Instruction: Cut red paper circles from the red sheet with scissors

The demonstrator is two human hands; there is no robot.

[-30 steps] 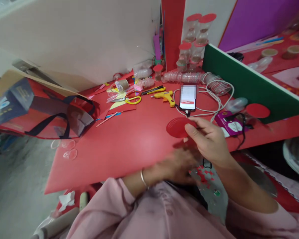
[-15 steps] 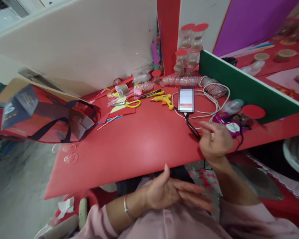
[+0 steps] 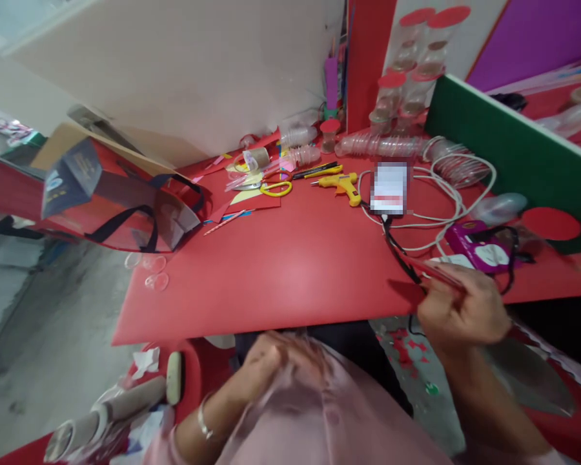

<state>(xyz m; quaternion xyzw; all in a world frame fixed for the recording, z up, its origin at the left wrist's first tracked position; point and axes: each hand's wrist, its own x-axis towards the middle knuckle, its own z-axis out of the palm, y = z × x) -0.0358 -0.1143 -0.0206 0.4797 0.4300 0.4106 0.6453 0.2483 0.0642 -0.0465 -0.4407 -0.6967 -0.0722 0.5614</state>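
Note:
My right hand (image 3: 465, 313) is closed over the table's right front edge, its fingers pinching a thin, flat red piece (image 3: 438, 272) that points to the left. Just behind it lie a black cable (image 3: 401, 253) and a purple box (image 3: 479, 247) with a white label. My left hand (image 3: 283, 358) is low against the front of the pink shirt, below the table edge. Motion smears its fingers, so their shape is unclear. A phone-like device (image 3: 390, 187) with a blurred-out screen rests on the red table (image 3: 290, 271), plugged into the cable.
Yellow-handled scissors (image 3: 275, 188), a yellow glue gun (image 3: 341, 185) and a row of nested clear plastic cups (image 3: 382, 145) lie towards the back. Sand-filled cup pairs (image 3: 407, 55) are stacked behind. A green board (image 3: 508, 155) borders the right; a red bag (image 3: 121, 187) stands left.
The view has shifted, so the table items appear further right. My right hand has turned, and the flat red piece now shows in it. My left hand, spread before, has drawn back against the shirt.

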